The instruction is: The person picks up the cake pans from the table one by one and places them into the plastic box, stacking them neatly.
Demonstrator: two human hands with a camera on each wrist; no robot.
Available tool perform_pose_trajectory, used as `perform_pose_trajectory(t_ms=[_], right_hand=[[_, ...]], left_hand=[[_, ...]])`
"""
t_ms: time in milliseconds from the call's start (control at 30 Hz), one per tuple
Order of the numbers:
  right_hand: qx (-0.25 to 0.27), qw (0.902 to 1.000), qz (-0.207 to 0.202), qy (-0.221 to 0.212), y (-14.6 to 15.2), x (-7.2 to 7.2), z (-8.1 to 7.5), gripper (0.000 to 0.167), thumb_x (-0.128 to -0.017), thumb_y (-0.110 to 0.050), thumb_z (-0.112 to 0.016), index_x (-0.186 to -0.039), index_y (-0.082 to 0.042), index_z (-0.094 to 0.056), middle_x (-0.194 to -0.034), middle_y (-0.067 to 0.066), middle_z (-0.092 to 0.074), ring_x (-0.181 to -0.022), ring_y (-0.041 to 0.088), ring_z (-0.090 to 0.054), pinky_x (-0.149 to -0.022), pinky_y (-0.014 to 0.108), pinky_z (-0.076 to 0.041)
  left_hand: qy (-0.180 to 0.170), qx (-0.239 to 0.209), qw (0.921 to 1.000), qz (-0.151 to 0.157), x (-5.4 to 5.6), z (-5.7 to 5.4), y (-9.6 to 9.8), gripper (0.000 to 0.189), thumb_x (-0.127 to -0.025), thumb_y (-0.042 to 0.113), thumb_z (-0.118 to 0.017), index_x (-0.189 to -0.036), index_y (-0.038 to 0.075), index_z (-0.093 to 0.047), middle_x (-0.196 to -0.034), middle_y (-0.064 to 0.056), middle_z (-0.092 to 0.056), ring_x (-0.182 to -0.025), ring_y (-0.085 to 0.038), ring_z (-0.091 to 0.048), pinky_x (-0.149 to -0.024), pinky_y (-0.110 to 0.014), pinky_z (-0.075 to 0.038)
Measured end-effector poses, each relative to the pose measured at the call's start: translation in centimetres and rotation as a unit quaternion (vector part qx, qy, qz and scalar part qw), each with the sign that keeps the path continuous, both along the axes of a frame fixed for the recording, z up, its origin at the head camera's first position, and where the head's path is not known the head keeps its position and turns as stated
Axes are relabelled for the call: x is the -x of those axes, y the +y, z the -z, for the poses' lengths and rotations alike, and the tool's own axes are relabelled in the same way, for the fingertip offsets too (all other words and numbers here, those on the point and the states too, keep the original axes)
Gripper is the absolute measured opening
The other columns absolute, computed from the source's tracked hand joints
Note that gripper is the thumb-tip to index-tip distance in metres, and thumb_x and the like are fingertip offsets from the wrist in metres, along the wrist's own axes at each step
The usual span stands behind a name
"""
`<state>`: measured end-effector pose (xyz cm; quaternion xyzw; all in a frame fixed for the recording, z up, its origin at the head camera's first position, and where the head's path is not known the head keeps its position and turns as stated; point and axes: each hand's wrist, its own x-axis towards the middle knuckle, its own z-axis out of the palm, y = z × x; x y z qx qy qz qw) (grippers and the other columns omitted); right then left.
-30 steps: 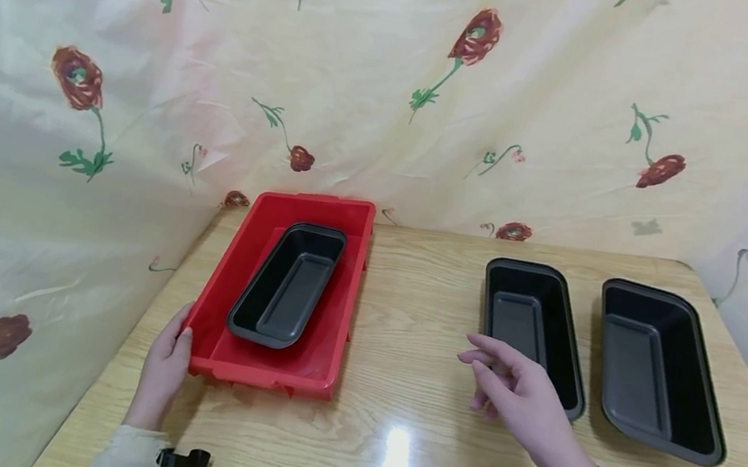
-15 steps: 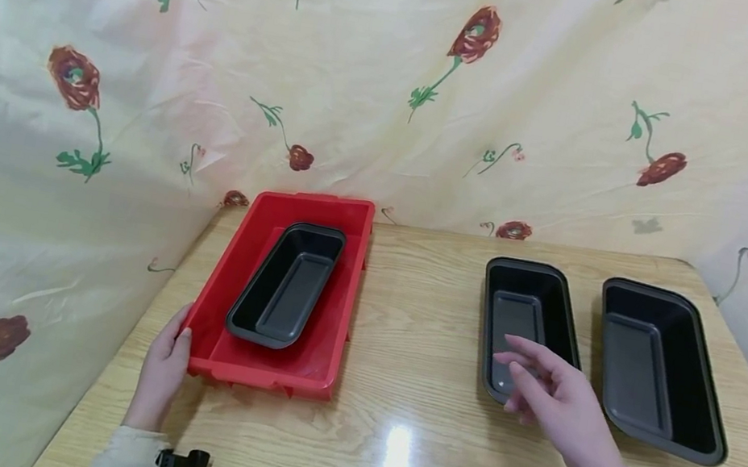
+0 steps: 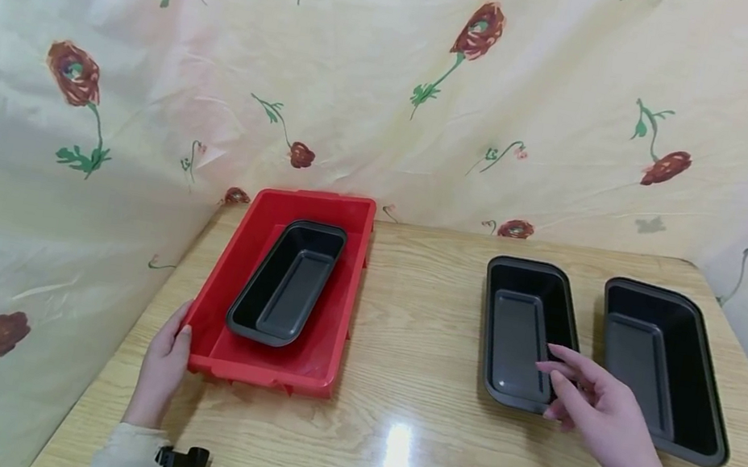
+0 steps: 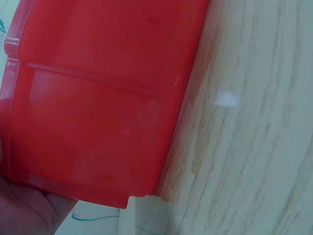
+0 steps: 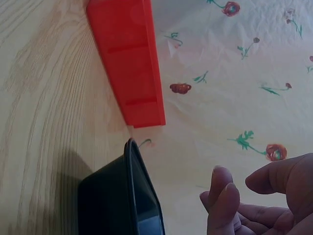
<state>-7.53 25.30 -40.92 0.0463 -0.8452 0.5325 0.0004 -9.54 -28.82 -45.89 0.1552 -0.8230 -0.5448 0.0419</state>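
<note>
On the left in the head view, my left hand [image 3: 164, 364] grips the near left corner of a red plastic tray [image 3: 259, 375], thumb at its rim. Inside the tray lies a black loaf pan [image 3: 296, 295], tilted slightly. My right hand [image 3: 603, 409] hovers over the near right part of a second loaf pan [image 3: 516, 330], fingers loosely bent and holding nothing. A third loaf pan [image 3: 635, 365] stands just right of it, partly covered by that hand. In the left wrist view the tray's outer wall [image 4: 98, 117] fills much of the picture.
All of this stands on a wooden table [image 3: 421, 306]. A flowered cloth [image 3: 382, 88] hangs behind the table and along its left side. A bright light reflection lies on the table's near middle.
My right hand has moved to the right, from left of the middle loaf pan to over its near right side. The left hand, the tray and the pans have stayed put.
</note>
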Motion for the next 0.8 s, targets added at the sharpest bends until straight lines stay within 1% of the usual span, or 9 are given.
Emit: perform_pose_trajectory(t_ms=[167, 267, 367, 500, 700, 800], right_hand=[[-0.021, 0.9996, 0.016, 0.006, 1.1, -0.2, 0.5, 0.043, -0.102, -0.013, -0.052, -0.14, 0.004, -0.044, -0.104, -0.028, -0.062, -0.065, 0.021, -0.065, -0.052, 0.03, -0.053], [-0.02, 0.9995, 0.024, -0.002, 1.8, -0.4, 0.7, 0.044, -0.102, -0.013, -0.052, -0.14, 0.005, -0.044, -0.104, -0.028, -0.062, -0.066, 0.02, -0.065, -0.054, 0.029, -0.054], [-0.013, 0.9994, 0.029, -0.011, 2.4, -0.5, 0.7, 0.046, -0.102, -0.016, -0.052, -0.141, 0.006, -0.043, -0.105, -0.028, -0.063, -0.067, 0.021, -0.065, -0.057, 0.03, -0.055], [-0.013, 0.9993, 0.035, -0.004, 3.1, -0.7, 0.9, 0.048, -0.102, -0.017, -0.053, -0.141, 0.008, -0.042, -0.104, -0.026, -0.064, -0.067, 0.022, -0.066, -0.058, 0.029, -0.056], [-0.021, 0.9985, 0.049, 0.013, 4.1, -1.0, 1.5, 0.041, -0.101, -0.015, -0.054, -0.135, 0.006, -0.048, -0.101, -0.021, -0.068, -0.066, 0.019, -0.067, -0.056, 0.026, -0.054], [-0.032, 0.9979, 0.056, 0.01, 4.4, -1.0, 1.6, 0.041, -0.101, -0.017, -0.054, -0.134, 0.006, -0.049, -0.1, -0.02, -0.068, -0.066, 0.018, -0.067, -0.057, 0.025, -0.054]], left_hand=[[0.003, 0.001, 1.0, 0.005, -0.1, -0.1, 0.1, 0.051, -0.107, 0.022, -0.031, -0.157, 0.02, -0.021, -0.158, -0.01, -0.025, -0.137, -0.033, -0.033, -0.107, -0.048, -0.036], [0.005, 0.004, 1.0, 0.008, -0.2, -0.2, 0.1, 0.051, -0.107, 0.02, -0.031, -0.157, 0.019, -0.02, -0.159, -0.011, -0.024, -0.138, -0.034, -0.032, -0.107, -0.048, -0.036], [0.002, 0.005, 1.0, 0.006, -0.1, -0.2, 0.1, 0.051, -0.107, 0.021, -0.031, -0.157, 0.02, -0.02, -0.159, -0.011, -0.024, -0.138, -0.034, -0.031, -0.107, -0.048, -0.036], [0.001, 0.002, 1.0, 0.005, -0.1, -0.2, 0.1, 0.051, -0.107, 0.022, -0.031, -0.157, 0.021, -0.02, -0.159, -0.011, -0.024, -0.138, -0.034, -0.032, -0.107, -0.049, -0.036], [0.004, 0.002, 1.0, 0.006, -0.2, -0.3, 0.1, 0.051, -0.107, 0.022, -0.031, -0.157, 0.02, -0.02, -0.158, -0.012, -0.025, -0.137, -0.034, -0.032, -0.107, -0.049, -0.036], [0.006, 0.003, 1.0, 0.007, -0.2, -0.3, 0.0, 0.051, -0.107, 0.021, -0.03, -0.157, 0.018, -0.021, -0.158, -0.013, -0.025, -0.137, -0.034, -0.032, -0.108, -0.05, -0.035]])
